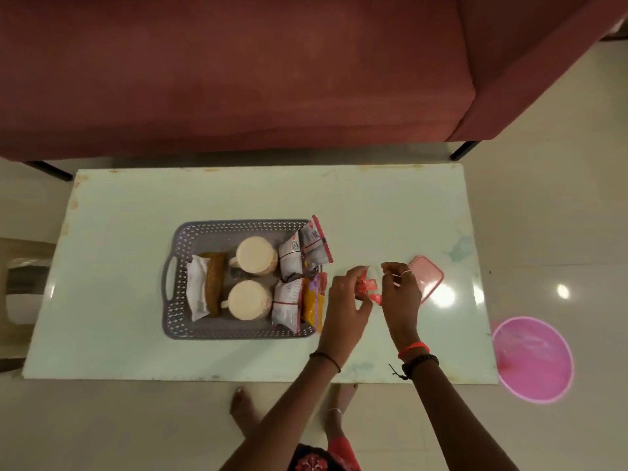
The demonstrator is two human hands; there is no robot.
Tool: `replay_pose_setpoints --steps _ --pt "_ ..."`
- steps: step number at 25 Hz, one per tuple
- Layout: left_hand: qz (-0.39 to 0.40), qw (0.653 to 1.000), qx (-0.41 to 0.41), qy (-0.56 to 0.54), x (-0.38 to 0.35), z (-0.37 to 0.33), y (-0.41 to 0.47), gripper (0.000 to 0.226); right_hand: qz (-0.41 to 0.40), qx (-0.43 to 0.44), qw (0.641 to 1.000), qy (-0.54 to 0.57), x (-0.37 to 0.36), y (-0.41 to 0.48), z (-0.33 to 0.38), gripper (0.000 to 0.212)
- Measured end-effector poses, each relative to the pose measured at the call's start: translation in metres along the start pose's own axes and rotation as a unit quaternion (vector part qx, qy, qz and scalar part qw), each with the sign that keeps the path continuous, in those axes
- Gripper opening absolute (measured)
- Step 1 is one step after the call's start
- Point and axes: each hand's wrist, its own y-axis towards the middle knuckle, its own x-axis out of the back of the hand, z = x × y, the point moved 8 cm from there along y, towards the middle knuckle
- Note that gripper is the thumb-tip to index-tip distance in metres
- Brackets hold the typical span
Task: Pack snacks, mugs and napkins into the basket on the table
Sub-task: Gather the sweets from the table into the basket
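Observation:
A grey perforated basket [210,229] stands on the pale table [136,351]. Inside it are two cream mugs [256,255], [249,299], a white napkin with a brown item [204,287] at the left, and several snack packets [299,256] plus a yellow packet [312,305] at the right. Just right of the basket, my left hand [345,300] grips a small crumpled red wrapper [365,285]. My right hand [401,294] pinches the same wrapper at its other end [375,298], both hands held above the table.
A pink square lid [430,277] lies on the table behind my right hand. A pink round bin [531,360] sits on the floor at the table's right corner. A red sofa [238,79] runs behind the table. My bare feet show under the near edge.

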Motion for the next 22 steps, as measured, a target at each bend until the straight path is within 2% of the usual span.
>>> replay_pose_setpoints --steps 3,7,10,13,14,16,18,20,22 --pt "0.064 0.994 0.071 0.045 -0.053 0.011 0.018 0.047 -0.029 -0.033 0.999 -0.004 0.031 0.024 -0.029 0.025" --pt "0.069 0.980 0.160 0.098 -0.075 0.034 0.034 0.048 -0.042 -0.040 0.998 -0.020 0.052 0.041 -0.056 0.025" --pt "0.082 0.974 0.158 0.140 -0.080 0.041 0.036 0.053 -0.047 -0.048 0.997 -0.028 0.058 0.050 -0.069 0.024" --pt "0.049 0.977 0.127 0.161 -0.072 0.040 0.037 0.036 -0.060 -0.071 0.993 -0.066 0.065 0.062 -0.084 0.023" --pt "0.030 0.978 0.126 0.163 -0.067 0.041 0.037 0.032 -0.055 -0.094 0.990 -0.093 0.066 0.066 -0.091 0.029" --pt "-0.001 0.978 0.152 0.144 -0.060 0.048 0.036 0.033 -0.028 -0.158 0.973 -0.165 0.064 0.072 -0.106 0.062" --pt "-0.003 0.971 0.212 0.106 -0.059 0.061 0.036 0.040 -0.011 -0.194 0.955 -0.224 0.061 0.078 -0.112 0.091" --pt "0.016 0.960 0.273 0.060 -0.063 0.074 0.036 0.046 -0.011 -0.207 0.942 -0.266 0.056 0.082 -0.109 0.105" --pt "0.038 0.954 0.295 0.038 -0.069 0.081 0.038 0.045 -0.007 -0.205 0.928 -0.310 0.048 0.084 -0.106 0.111"
